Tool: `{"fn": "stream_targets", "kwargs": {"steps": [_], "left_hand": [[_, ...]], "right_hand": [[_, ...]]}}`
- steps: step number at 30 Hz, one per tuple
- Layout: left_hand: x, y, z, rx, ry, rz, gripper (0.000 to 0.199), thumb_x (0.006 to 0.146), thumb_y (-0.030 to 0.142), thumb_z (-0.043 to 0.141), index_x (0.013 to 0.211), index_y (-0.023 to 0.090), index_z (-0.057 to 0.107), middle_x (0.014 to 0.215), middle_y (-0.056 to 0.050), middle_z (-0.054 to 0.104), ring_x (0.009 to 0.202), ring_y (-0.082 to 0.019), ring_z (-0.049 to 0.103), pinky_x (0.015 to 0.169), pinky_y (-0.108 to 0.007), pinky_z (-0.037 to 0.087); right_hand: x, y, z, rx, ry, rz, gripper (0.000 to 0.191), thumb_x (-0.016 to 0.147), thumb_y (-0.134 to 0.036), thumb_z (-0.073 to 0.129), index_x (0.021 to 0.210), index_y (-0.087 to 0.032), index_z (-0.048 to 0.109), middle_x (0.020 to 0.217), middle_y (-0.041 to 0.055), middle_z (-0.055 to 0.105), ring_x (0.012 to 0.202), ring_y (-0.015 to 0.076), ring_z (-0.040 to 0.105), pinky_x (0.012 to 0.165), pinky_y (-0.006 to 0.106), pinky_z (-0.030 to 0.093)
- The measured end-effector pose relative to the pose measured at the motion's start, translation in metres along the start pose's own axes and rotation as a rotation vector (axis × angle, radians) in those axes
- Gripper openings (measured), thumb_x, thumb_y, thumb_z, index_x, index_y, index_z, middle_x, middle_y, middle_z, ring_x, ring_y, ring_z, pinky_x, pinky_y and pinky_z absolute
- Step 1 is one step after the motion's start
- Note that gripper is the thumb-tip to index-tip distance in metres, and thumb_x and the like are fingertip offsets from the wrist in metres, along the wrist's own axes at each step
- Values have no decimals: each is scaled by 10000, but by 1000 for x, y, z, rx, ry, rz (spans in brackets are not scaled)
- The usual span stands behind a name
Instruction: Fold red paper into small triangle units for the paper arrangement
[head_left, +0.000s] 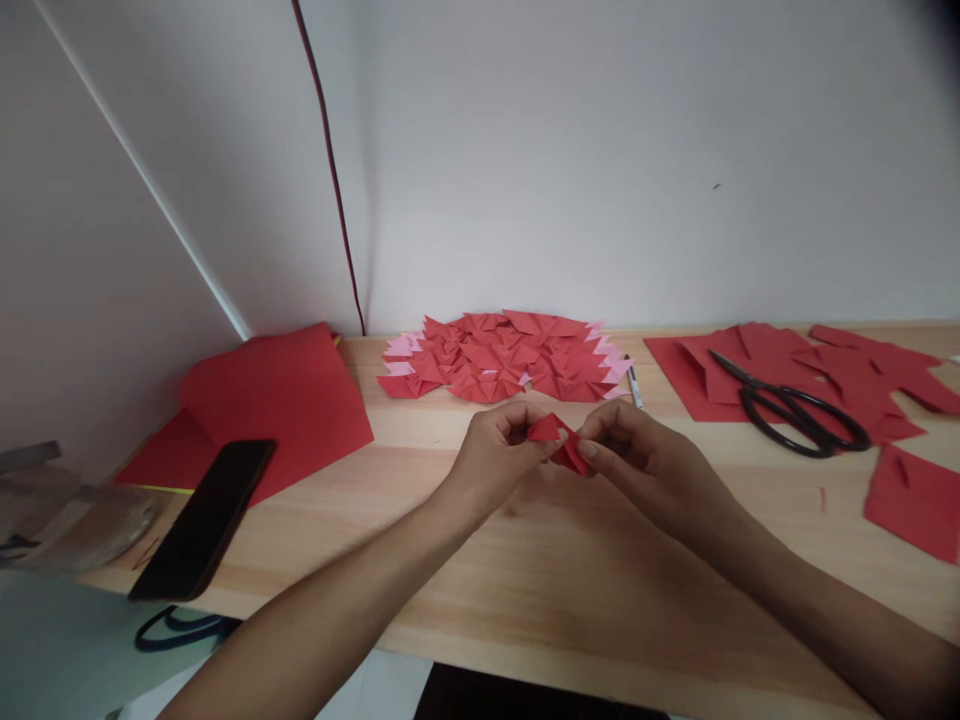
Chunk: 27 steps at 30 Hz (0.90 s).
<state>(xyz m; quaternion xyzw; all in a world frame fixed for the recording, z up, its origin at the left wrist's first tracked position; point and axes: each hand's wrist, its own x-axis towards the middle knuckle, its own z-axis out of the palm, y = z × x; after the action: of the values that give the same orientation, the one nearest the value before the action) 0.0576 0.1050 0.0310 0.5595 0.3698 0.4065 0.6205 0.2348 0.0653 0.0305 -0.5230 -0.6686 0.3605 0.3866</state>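
Note:
A small folded piece of red paper point(571, 455) is held between both hands above the wooden table. My left hand point(504, 440) pinches its left end between thumb and fingers. At its right edge, my right hand point(637, 450) grips it the same way, fingers curled and partly hidden. Just beyond the hands, against the wall, lies a pile of folded red and pink paper pieces point(502, 355). A pen point(634, 383) lies beside the right end of that pile.
Black-handled scissors point(795, 415) rest on cut red paper point(697, 385) at the right, near a loose red piece point(919, 500). Larger red sheets point(277, 390) lie left, partly under a dark phone point(206, 520). A clear container point(82, 520) stands at the left edge.

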Motion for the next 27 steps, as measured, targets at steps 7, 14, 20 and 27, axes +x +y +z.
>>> {"fn": "stream_targets", "kwargs": {"steps": [7, 14, 20, 27], "left_hand": [[-2, 2, 2, -2, 20, 6, 196, 714, 302, 719, 716, 124, 637, 699, -19, 612, 643, -100, 537, 631, -228, 408], [-3, 3, 3, 7, 20, -18, 184, 720, 286, 713, 733, 116, 647, 710, -29, 618, 661, -107, 538, 648, -236, 411], [-1, 1, 0, -8, -19, -48, 205, 715, 306, 720, 716, 115, 645, 692, -32, 626, 635, -108, 546, 628, -237, 410], [1, 1, 0, -68, -85, -141, 237, 678, 307, 746, 715, 108, 621, 668, -18, 615, 601, -92, 550, 603, -216, 411]], "right_hand": [[4, 2, -1, -72, -80, 73, 253, 907, -401, 457, 760, -217, 549, 669, -14, 552, 625, 135, 510, 571, 261, 389], [8, 5, -3, 4, -128, 157, 300, 860, -447, 510, 686, -203, 532, 607, -32, 483, 556, 110, 414, 522, 246, 309], [9, 5, -3, 123, -184, 242, 300, 814, -453, 568, 670, -198, 504, 579, -56, 433, 521, 88, 350, 493, 231, 248], [14, 9, -9, 195, -362, 185, 370, 781, -540, 602, 700, -196, 493, 618, -44, 435, 549, 91, 347, 506, 241, 255]]}}
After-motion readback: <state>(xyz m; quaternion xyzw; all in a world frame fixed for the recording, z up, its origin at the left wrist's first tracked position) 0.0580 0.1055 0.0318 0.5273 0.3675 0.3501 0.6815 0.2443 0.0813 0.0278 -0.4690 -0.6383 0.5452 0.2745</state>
